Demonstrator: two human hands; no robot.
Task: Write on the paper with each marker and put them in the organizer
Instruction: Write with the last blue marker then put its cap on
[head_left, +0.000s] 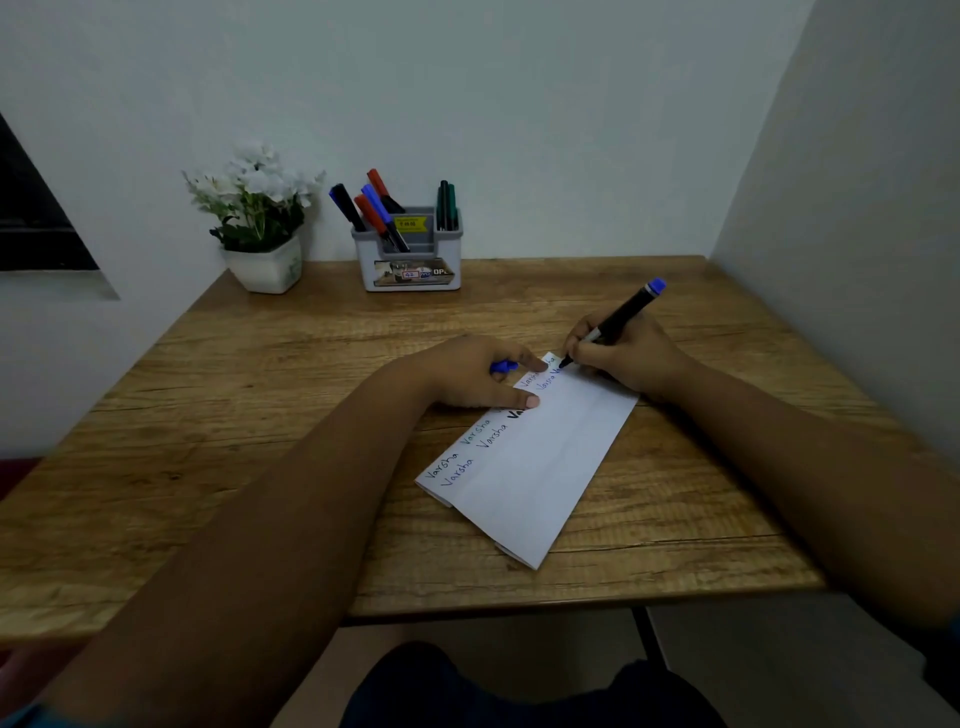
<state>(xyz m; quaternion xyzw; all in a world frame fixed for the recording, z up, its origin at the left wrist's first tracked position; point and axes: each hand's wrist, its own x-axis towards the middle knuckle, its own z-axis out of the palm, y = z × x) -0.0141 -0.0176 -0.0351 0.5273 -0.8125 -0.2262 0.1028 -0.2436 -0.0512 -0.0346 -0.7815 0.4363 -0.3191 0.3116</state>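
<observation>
— Two rows of writing on the folded paper (540, 462), lying slantwise near the table's (208, 415) right edge?
— Yes. Right hand (631, 358) gripping a blue-ended black marker (615, 322), tip on the far corner. Left hand (483, 371) pressing the sheet, clasping a blue cap (503, 366).
— Beyond?
— Grey organizer (410, 254) with markers at the back edge, beside potted white flowers (257, 208).

A black blue-ended marker (618, 317) tilts tip-down on folded white paper (540, 457); a grey organizer (410, 260) holds other markers (374, 208).
</observation>
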